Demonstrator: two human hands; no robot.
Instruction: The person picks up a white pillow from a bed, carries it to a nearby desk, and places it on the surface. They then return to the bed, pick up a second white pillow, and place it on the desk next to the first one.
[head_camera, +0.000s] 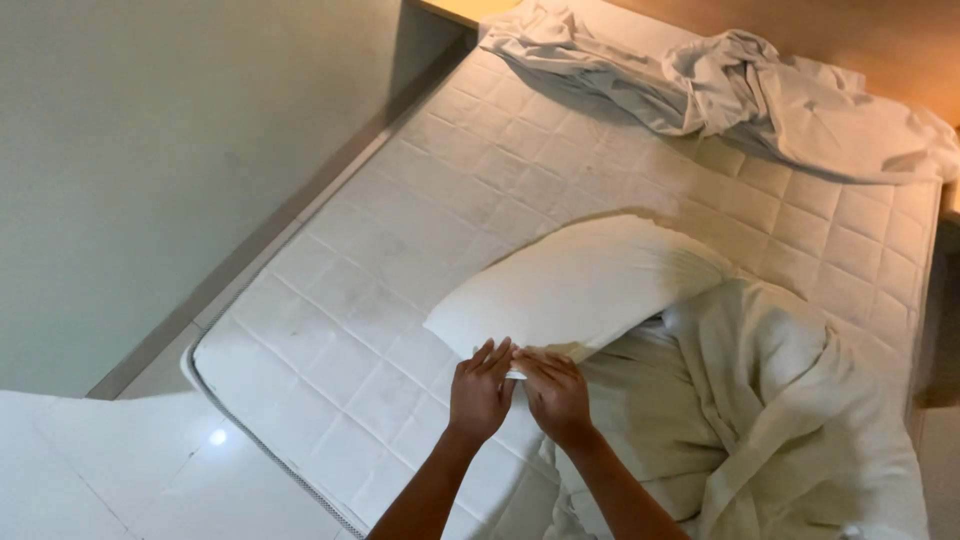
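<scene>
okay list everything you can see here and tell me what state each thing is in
Left hand: fingers pinching the pillow's near edge.
Right hand: pinching the same edge.
Pillow: lying on the mattress.
Mattress: bare, quilted.
Bedding: heaped beside the pillow.
Sheet: crumpled at the far end.

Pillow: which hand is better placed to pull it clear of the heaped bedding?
Probably right. The right hand sits on the pillow edge beside the crumpled duvet; the left hand is on the bare mattress side. Both pinch the same edge, so the margin is slim.

Left hand (481, 393) and right hand (556, 393) pinching white pillow (580, 285) edge on mattress (400, 260).
</scene>
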